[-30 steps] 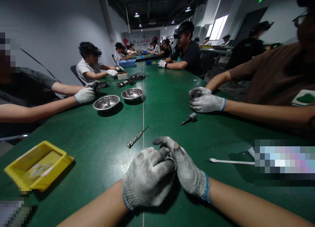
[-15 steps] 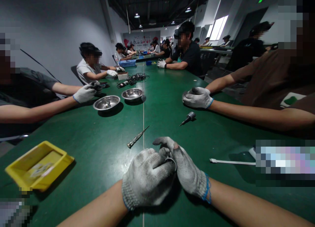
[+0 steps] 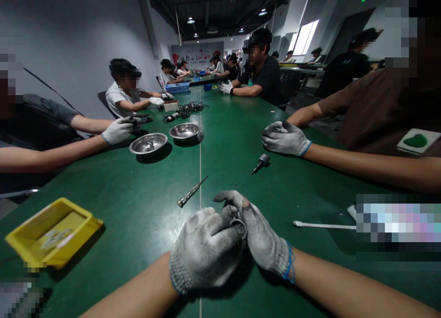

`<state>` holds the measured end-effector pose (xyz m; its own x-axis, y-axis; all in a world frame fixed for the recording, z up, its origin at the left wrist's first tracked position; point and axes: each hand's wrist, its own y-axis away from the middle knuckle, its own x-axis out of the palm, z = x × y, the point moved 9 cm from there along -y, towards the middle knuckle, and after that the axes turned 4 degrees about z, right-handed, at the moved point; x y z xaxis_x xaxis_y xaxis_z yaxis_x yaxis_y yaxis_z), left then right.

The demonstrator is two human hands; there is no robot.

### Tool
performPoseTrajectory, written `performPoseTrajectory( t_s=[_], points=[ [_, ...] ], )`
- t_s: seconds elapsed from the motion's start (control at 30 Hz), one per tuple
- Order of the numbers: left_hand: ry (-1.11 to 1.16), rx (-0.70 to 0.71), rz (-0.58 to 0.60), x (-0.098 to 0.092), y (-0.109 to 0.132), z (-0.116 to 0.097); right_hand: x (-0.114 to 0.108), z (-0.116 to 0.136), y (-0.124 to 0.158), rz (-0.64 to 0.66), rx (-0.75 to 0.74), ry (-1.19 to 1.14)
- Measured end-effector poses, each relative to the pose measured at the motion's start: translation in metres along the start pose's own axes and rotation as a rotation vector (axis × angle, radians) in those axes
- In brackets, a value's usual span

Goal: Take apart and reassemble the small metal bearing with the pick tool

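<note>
Enclosing a round-rimmed metal part (image 3: 245, 229) just above the green tabletop (image 3: 138, 244), my gloved left hand (image 3: 208, 249) keeps its fingers curled tightly about it; my gloved right hand (image 3: 262, 233) bends along the part's right side, though I cannot tell whether its hidden fingertips pinch. A slim screwdriver (image 3: 189, 195) lies beyond my left knuckles; a thick-headed driver (image 3: 262, 161) rests farther off, near a co-worker's gloved hands (image 3: 285, 139)

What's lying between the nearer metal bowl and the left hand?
A slim screwdriver lies on the green table between the nearer metal bowl and the gloved left hand, as the head view shows.
</note>
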<state>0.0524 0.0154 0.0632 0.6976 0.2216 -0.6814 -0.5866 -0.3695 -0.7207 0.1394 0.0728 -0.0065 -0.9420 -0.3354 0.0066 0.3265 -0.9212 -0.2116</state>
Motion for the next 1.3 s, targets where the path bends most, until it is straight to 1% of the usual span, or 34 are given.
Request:
performPoseTrajectory(
  t_s=[0.13, 0.23, 0.3, 0.47, 0.83, 1.1, 1.3],
  points=[
    [-0.002, -0.026, -0.045, -0.006, 0.002, 0.003, 0.001, -0.006, 0.000, 0.010, 0.019, -0.068],
    [0.014, -0.044, -0.070, -0.008, 0.003, 0.005, 0.002, -0.009, 0.000, 0.017, 0.020, -0.076],
    [0.023, -0.036, -0.054, -0.007, 0.002, 0.005, 0.001, -0.007, 0.000, 0.015, 0.008, -0.052],
    [0.017, -0.001, 0.027, 0.001, -0.001, 0.001, -0.002, 0.001, -0.002, -0.016, -0.016, 0.039],
    [0.101, 0.036, -0.003, 0.002, -0.002, 0.001, -0.003, -0.002, -0.001, -0.006, -0.017, 0.094],
    [0.107, 0.019, -0.022, 0.001, 0.000, 0.002, -0.002, -0.004, -0.001, 0.005, -0.030, 0.095],
    [0.100, 0.035, 0.002, 0.002, -0.001, 0.001, -0.003, -0.006, -0.001, -0.007, -0.011, 0.084]
  ],
)
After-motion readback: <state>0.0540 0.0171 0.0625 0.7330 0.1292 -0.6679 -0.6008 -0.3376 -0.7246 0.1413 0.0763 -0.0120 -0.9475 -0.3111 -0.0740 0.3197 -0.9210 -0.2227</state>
